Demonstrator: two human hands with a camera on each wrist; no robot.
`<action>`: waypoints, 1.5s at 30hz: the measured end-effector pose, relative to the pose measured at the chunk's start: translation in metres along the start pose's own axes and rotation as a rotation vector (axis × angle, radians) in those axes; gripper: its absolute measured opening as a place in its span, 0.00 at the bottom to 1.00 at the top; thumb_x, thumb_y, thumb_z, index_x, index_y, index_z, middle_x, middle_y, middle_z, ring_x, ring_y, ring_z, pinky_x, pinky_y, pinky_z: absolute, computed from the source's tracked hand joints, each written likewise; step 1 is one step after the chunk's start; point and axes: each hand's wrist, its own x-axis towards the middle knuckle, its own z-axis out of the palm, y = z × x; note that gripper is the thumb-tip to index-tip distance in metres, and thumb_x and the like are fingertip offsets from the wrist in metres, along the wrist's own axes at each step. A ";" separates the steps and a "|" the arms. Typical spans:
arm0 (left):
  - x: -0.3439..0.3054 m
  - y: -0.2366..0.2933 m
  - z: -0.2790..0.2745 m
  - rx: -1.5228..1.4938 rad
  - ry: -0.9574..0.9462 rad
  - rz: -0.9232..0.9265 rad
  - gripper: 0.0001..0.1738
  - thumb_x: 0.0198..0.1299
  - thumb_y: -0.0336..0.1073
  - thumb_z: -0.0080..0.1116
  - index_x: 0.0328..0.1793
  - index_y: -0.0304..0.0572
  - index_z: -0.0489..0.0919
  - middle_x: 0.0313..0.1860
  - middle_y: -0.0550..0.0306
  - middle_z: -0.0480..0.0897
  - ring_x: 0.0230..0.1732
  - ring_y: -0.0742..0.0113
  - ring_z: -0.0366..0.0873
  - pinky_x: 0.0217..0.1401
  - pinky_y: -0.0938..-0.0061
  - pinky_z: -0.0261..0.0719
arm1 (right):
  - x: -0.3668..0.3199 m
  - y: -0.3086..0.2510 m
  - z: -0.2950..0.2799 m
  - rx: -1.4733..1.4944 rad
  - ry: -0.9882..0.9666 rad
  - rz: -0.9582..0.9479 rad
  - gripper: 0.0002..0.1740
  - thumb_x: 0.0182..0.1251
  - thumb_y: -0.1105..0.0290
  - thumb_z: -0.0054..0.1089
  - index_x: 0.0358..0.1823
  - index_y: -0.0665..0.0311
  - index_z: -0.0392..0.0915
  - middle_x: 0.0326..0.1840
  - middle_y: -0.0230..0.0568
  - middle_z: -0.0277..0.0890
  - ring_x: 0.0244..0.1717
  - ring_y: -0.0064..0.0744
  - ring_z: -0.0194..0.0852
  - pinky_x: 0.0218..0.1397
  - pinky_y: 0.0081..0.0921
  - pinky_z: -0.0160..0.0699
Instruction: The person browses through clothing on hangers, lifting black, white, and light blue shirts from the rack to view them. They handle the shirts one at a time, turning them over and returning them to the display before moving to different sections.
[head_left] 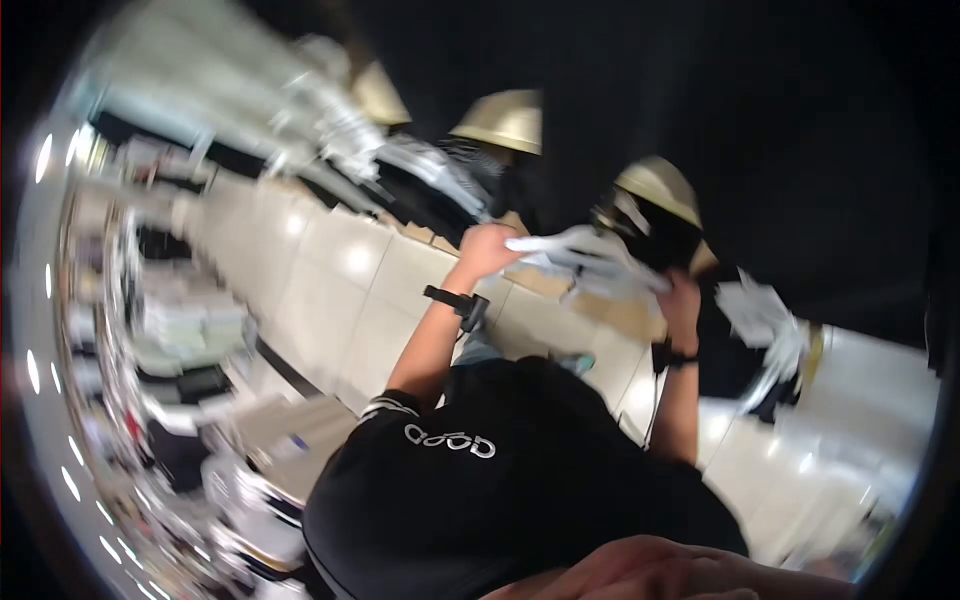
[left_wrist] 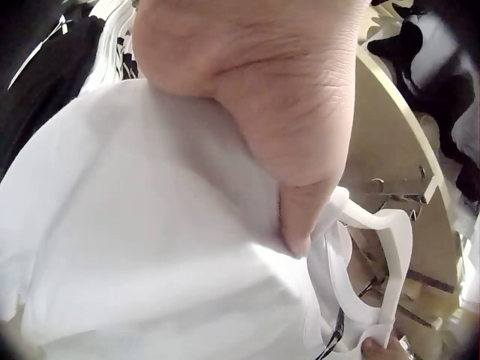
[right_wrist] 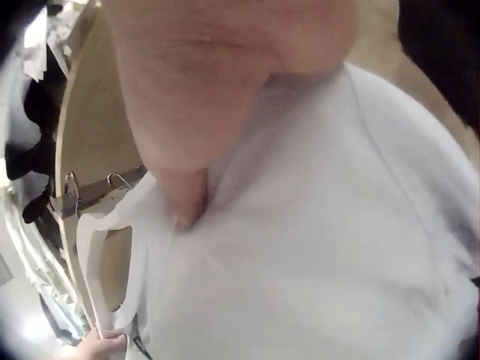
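Both hands hold up a white shirt [head_left: 585, 248] in front of the body, spread between them. My left hand [head_left: 490, 252] grips one end of it. In the left wrist view its thumb [left_wrist: 300, 217] lies over the white cloth, with the other fingers hidden behind. The opposite end is gripped by my right hand [head_left: 682, 298]; its thumb [right_wrist: 184, 199] presses on the fabric in the right wrist view. A looped white neckband [left_wrist: 396, 247] stands up between the hands, with a dark strip [left_wrist: 335, 334] close to it.
Gold arches [head_left: 505, 120] line a dark wall ahead, with clothes [head_left: 430, 175] hanging along it. Metal hooks [right_wrist: 116, 180] show on a rail inside one arch. More white garments [head_left: 760, 320] hang at right. Folded clothes [head_left: 190, 330] are at left, above a tiled floor [head_left: 330, 260].
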 end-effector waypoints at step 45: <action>-0.132 -0.362 -0.243 0.098 0.451 -0.192 0.26 0.33 0.52 0.83 0.29 0.40 0.83 0.29 0.55 0.83 0.35 0.49 0.81 0.37 0.58 0.78 | 0.083 -0.415 0.257 0.020 -0.037 -0.141 0.12 0.52 0.62 0.64 0.24 0.62 0.75 0.26 0.48 0.75 0.32 0.56 0.78 0.33 0.47 0.76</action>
